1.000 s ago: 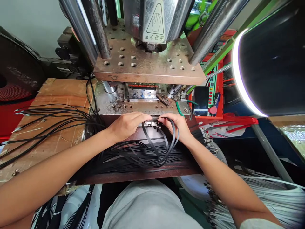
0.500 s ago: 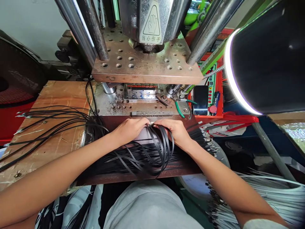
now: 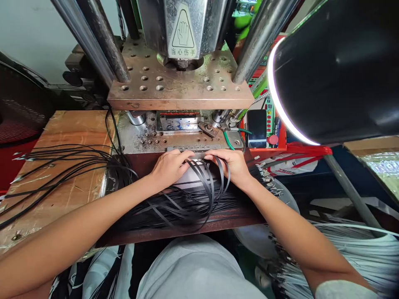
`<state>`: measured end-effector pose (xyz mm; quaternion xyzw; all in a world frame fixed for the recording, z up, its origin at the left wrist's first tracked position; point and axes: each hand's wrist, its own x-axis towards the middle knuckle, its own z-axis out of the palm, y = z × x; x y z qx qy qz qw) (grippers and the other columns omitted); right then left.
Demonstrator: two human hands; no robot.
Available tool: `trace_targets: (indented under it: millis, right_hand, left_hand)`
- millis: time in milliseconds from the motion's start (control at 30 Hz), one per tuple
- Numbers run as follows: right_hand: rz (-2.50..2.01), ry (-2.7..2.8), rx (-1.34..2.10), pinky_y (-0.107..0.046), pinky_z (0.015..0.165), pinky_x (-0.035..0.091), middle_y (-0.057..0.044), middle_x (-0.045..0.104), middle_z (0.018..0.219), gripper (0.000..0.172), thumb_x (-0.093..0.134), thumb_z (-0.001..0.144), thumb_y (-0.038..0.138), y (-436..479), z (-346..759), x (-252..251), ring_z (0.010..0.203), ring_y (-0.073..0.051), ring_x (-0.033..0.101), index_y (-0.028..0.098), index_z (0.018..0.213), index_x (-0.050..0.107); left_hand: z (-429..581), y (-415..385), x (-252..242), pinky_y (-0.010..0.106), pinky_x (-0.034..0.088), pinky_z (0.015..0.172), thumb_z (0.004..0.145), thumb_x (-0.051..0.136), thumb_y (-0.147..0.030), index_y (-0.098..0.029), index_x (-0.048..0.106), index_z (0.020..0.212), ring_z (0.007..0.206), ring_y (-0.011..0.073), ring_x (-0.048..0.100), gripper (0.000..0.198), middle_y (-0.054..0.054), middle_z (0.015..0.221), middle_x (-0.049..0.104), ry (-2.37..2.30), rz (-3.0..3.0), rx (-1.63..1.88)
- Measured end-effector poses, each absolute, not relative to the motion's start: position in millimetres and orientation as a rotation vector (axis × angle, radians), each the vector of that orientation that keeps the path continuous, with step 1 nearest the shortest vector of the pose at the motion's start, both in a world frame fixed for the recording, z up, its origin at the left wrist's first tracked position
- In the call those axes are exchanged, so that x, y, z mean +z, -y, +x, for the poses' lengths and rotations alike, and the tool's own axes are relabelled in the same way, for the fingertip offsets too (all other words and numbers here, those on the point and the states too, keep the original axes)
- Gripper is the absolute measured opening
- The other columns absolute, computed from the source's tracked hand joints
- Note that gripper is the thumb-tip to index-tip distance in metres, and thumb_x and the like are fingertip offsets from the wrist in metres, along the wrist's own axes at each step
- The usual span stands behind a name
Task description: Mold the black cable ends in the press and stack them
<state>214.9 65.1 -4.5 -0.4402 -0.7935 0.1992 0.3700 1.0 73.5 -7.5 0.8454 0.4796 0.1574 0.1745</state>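
Observation:
In the head view, my left hand (image 3: 170, 166) is closed in a pinch, its thumb and forefinger on the ends of flat black cables (image 3: 208, 189). Facing it, my right hand (image 3: 233, 166) pinches the upper part of several of the same cables, which loop down towards me. A narrow grey metal piece shows in the gap between my fingertips; how it is held is partly hidden. Just beyond my fingers lies a slotted metal strip (image 3: 215, 147) along the front edge of the press bed (image 3: 149, 143). Under my hands spreads a pile of black cables (image 3: 140, 214).
Above the bed hangs a thick drilled press plate (image 3: 181, 93) between steel posts. A lamp (image 3: 336, 79) with a bright rim fills the upper right. Cables lie across a wooden board (image 3: 71, 128) at left. Bundled white cables (image 3: 358, 257) stand low on the right.
The camera view has shifted slightly. My hands have moved farther apart, with a grey metal piece now visible between the fingertips, close against the slotted strip. The looped cables have fanned out.

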Motion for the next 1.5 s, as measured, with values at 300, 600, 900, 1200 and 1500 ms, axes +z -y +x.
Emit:
trace_targets:
  millis: [300, 600, 900, 1200, 1500]
  right_hand:
    - [-1.064, 2.406, 0.365, -0.026, 0.08, 0.051, -0.006, 0.069, 0.097, 0.029, 0.041, 0.087, 0.012, -63.8, 215.0, 2.2, 0.089, -0.016, 0.065, 0.016, 0.105, 0.064]
    - [-0.984, 2.457, 0.169, -0.023, 0.074, 0.051, -0.005, 0.07, 0.094, 0.026, 0.039, 0.091, 0.017, -61.1, 213.9, 0.8, 0.087, -0.015, 0.065, 0.016, 0.1, 0.064]
    - [-0.94, 2.345, 0.432, -0.025, 0.08, 0.053, -0.004, 0.07, 0.095, 0.027, 0.043, 0.089, 0.016, -62.8, 216.7, -1.2, 0.088, -0.014, 0.066, 0.018, 0.104, 0.065]
    - [-1.117, 2.051, 0.481, -0.026, 0.073, 0.055, -0.004, 0.072, 0.091, 0.02, 0.053, 0.085, 0.022, -69.1, 235.8, -3.6, 0.078, -0.015, 0.068, 0.02, 0.093, 0.071]
    - [-1.012, 2.185, 0.433, -0.027, 0.081, 0.054, -0.006, 0.07, 0.099, 0.026, 0.044, 0.09, 0.02, -59.9, 232.4, -6.6, 0.09, -0.014, 0.066, 0.016, 0.103, 0.066]
  left_hand:
    - [5.7, -78.8, -13.2, 0.03, 0.044, 0.076, 0.076, 0.059, -0.019, -0.019, 0.063, 0.102, 0.085, 0.0194, 0.054, 0.026, 0.004, 0.092, 0.066, -1.125, 2.402, 0.665]
    - [13.0, -72.8, -15.7, 0.027, 0.043, 0.07, 0.08, 0.053, -0.017, -0.019, 0.062, 0.086, 0.074, 0.0163, 0.058, 0.012, 0.003, 0.079, 0.063, -1.229, 2.237, 0.669]
    - [24.1, -77.5, -17.5, 0.028, 0.044, 0.07, 0.072, 0.062, -0.018, -0.02, 0.066, 0.093, 0.077, 0.0174, 0.057, 0.021, 0.003, 0.083, 0.064, -1.158, 2.157, 0.743]
    - [29.3, -76.9, -26.0, 0.029, 0.04, 0.072, 0.081, 0.055, -0.017, -0.02, 0.067, 0.088, 0.077, 0.0168, 0.053, 0.013, 0.001, 0.081, 0.066, -1.154, 2.313, 0.749]
    - [30.3, -74.5, -29.1, 0.03, 0.036, 0.068, 0.086, 0.049, -0.017, -0.021, 0.063, 0.105, 0.08, 0.0177, 0.048, 0.024, 0.002, 0.083, 0.062, -1.084, 2.501, 0.724]
